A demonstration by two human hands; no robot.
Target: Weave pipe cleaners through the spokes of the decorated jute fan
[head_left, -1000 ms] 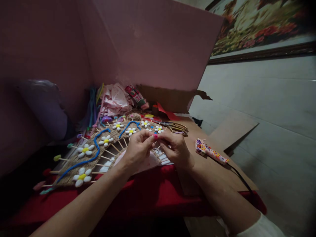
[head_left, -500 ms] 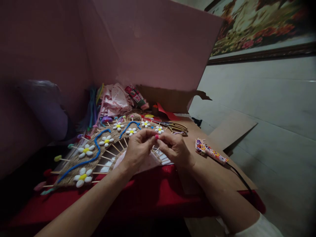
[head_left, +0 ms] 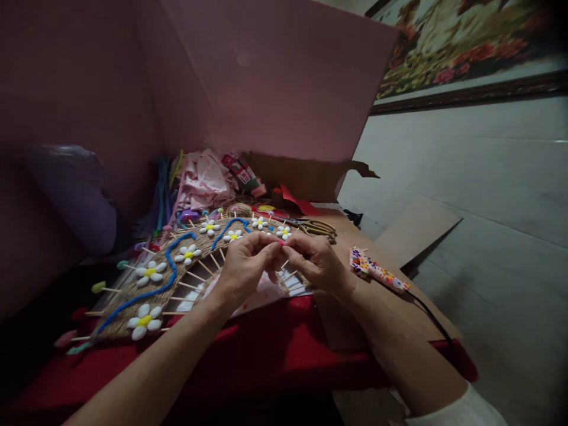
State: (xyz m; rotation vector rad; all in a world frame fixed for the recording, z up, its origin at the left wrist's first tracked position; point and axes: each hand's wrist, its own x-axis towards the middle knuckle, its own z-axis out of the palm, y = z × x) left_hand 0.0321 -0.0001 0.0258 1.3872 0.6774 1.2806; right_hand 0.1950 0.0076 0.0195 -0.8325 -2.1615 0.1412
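Observation:
My left hand (head_left: 249,265) and my right hand (head_left: 318,260) meet over the craft, fingertips pinched together on a small pink lump of modelling clay (head_left: 282,242). Most of the lump is hidden by the fingers. Below them lies an arched twine-wrapped craft (head_left: 125,300) with thin wooden sticks around it. White petals with yellow centres form flowers on it, such as this daisy (head_left: 144,321). A wavy blue strip (head_left: 165,285) runs along the twine. Coloured knobs, one of them a green knob (head_left: 98,287), cap the outer stick ends.
Right of my hands a flower-patterned glue gun (head_left: 377,272) with a black cord rests on a cardboard sheet (head_left: 399,316). Scissors (head_left: 320,228) lie behind my right hand. Crumpled pink cloth (head_left: 204,183), a printed tube (head_left: 243,171) and red paper (head_left: 299,201) are at the back. Red cloth (head_left: 284,337) covers the front edge.
My fingers have closed further over the pink clay, so less of it shows. The view has shifted slightly; both hands stay in nearly the same place.

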